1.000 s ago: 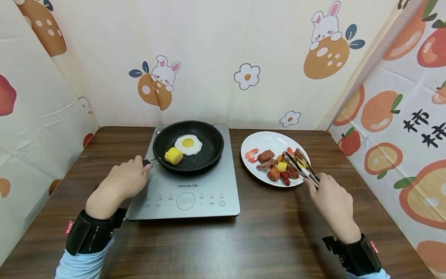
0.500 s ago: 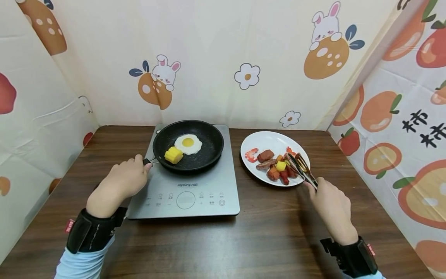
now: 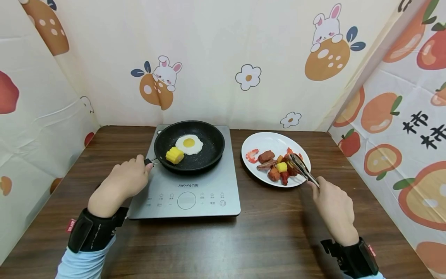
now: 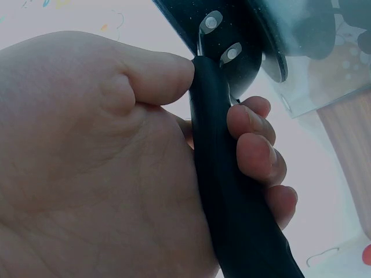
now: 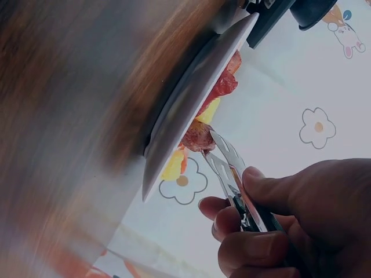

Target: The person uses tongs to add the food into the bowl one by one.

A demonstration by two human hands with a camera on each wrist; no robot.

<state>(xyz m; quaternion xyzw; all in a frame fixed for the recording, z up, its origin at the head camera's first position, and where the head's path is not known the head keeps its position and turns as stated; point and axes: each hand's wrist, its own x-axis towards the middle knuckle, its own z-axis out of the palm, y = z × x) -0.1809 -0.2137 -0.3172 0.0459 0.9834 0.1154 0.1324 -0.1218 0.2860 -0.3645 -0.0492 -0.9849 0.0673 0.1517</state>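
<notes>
At the left of the frame, the left hand grips the black handle of the frying pan much as it did a second ago. The fried egg and corn chunk inside the pan lie as they were, so nothing has been added there. Right of centre, on the white plate, a shrimp and the other food pieces show no clear shift. The change is at the plate's right side: the metal tongs, spread wide a second ago, have narrowed, their tips now touching a reddish-brown meat piece. The right hand has its fingers curled round them. That suggests the food is being picked up, though it still seems to rest on the plate; how firm the pinch is, I cannot tell.

As for writing, the induction cooker, left of centre, reads "Joyoung 九阳"; its panel labels are too small to read. At far right, the fruit-printed sheet carries the characters "柿柿".
</notes>
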